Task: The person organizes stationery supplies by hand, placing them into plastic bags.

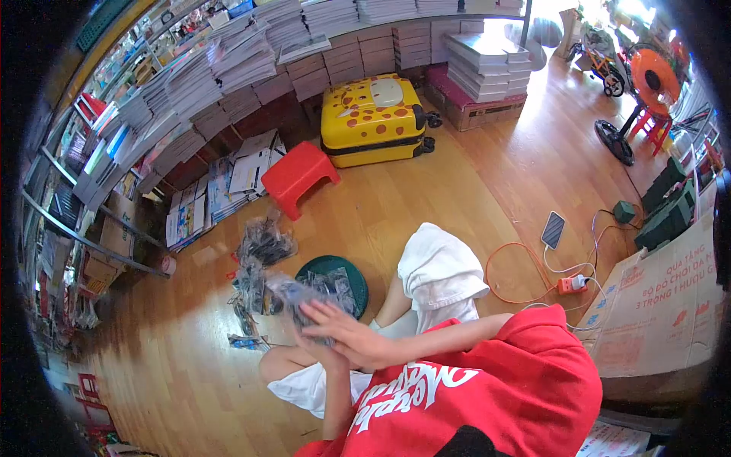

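Observation:
Both of my hands meet over my crossed legs. My left hand (326, 352), partly hidden under the other one, is closed around the lower end of a clear plastic packet (293, 293) with something dark inside. My right hand (352, 337) lies across that packet with its fingers stretched out, slightly blurred. Behind the packet, a round green plastic tray (358, 283) on the floor bears several similar plastic-wrapped packets (340, 288). To its left lies a loose pile of dark items in clear plastic (263, 242). What the packets contain is not clear.
A red plastic stool (299, 177) and a yellow giraffe-pattern suitcase (373, 122) stand ahead. Stacked books (236, 65) fill the shelves. To the right are a phone (553, 230), an orange cable (489, 278), a power socket (572, 284), a cardboard box (662, 305) and an orange fan (653, 82).

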Available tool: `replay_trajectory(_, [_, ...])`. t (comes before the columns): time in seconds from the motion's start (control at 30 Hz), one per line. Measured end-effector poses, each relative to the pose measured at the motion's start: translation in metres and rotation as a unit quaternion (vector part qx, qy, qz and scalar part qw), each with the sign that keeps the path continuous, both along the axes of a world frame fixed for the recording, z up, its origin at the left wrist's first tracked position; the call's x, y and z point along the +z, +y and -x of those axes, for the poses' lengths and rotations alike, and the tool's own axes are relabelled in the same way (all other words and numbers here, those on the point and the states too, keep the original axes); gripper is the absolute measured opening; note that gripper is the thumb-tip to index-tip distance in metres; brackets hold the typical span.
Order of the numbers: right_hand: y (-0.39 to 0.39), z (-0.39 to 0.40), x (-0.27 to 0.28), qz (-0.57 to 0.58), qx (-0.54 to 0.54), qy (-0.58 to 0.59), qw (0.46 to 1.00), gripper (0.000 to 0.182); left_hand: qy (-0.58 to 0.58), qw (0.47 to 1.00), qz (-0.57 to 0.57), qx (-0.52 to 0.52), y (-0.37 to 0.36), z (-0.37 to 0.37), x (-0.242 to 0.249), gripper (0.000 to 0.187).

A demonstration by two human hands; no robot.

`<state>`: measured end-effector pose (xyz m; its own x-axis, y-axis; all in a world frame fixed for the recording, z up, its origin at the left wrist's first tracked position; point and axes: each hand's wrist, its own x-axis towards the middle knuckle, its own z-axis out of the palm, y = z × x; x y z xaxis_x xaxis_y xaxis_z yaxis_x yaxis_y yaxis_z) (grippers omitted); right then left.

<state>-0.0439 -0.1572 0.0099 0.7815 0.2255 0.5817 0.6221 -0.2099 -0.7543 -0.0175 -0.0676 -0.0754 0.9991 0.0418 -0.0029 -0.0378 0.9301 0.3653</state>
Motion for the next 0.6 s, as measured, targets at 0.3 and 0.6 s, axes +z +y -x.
replay_trajectory(0.3, [0.008,-0.008,-0.014,-0.028,0.035,0.046,0.998,0.060,-0.065,0.990,-0.032,0.123,-0.029,0.010,0.020,0.043])
replay_trajectory(0.6, [-0.002,-0.059,0.010,-0.095,-0.016,0.059,0.994,0.053,0.056,0.930,-0.362,0.019,-0.006,0.014,0.054,0.042])
